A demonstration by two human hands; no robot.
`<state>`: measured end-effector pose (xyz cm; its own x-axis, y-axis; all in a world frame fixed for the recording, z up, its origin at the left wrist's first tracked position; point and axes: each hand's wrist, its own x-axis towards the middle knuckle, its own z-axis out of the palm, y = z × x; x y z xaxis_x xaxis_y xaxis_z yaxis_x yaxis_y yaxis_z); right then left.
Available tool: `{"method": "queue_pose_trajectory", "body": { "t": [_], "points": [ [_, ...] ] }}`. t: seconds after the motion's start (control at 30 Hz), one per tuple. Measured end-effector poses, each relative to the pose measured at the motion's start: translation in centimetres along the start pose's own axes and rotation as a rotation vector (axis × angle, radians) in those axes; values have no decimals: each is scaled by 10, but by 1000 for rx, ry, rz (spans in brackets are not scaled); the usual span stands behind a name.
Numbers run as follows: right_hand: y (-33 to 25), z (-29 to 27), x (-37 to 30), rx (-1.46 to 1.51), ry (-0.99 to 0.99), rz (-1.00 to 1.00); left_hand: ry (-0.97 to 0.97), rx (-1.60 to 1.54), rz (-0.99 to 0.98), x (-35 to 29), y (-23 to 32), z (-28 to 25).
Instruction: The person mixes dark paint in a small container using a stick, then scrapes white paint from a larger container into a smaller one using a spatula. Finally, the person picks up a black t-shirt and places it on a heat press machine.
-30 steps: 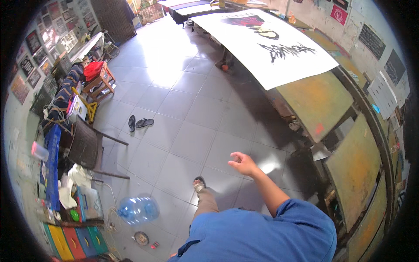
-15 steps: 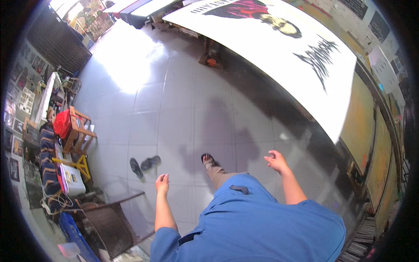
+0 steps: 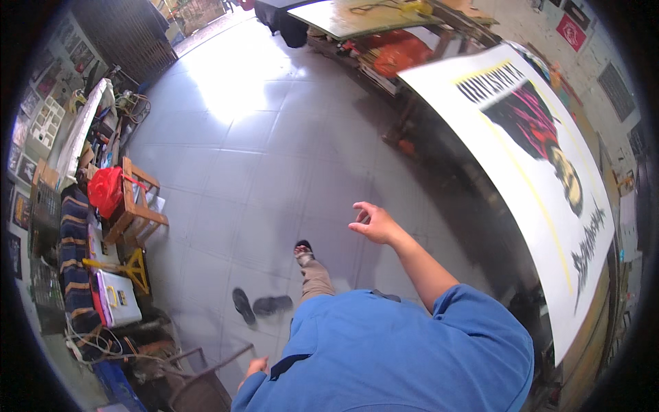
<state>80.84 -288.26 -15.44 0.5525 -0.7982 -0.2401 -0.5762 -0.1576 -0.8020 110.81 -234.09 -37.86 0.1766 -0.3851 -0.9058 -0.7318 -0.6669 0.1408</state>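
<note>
My right hand (image 3: 375, 223) is held out over the grey floor in front of me. Its thumb and fingers are apart and slightly curled, with nothing between them. Low by my left side, my left hand (image 3: 257, 365) shows only in small part past the blue shirt. How its fingers are set cannot be made out. Nearest to it is a dark chair (image 3: 199, 388). A pair of dark slippers (image 3: 244, 307) lies on the floor ahead of that hand. One foot in a sandal (image 3: 303, 248) is stepping forward.
A large white printed sheet (image 3: 501, 151) with a dark and pink figure overhangs a table on the right. Along the left stand a wooden stool (image 3: 130, 213) with a red bag (image 3: 105, 192), a white case (image 3: 118, 299) and a yellow stand (image 3: 137, 271). Farther back is another table (image 3: 357, 17).
My right hand has swung forward and inward, while my left hand has dropped back beside my body. The view has shifted, with the printed sheet now farther right and the back table showing more.
</note>
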Motion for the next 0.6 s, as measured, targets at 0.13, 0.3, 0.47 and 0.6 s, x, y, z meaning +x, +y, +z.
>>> {"method": "queue_pose_trajectory", "body": {
  "t": [0.13, 0.3, 0.47, 0.6],
  "points": [
    [-25, 9, 127, 182, 66, 139, -17, -334, -404, 59, -24, -120],
    [-31, 15, 214, 277, 91, 447, 152, -694, -417, 160, 77, -429],
    [-21, 6, 333, 417, 302, 501, 492, -735, 120, 285, 192, -677],
    [-44, -10, 449, 507, 346, 595, 569, -708, 339, 331, 264, -818]
  ]
}}
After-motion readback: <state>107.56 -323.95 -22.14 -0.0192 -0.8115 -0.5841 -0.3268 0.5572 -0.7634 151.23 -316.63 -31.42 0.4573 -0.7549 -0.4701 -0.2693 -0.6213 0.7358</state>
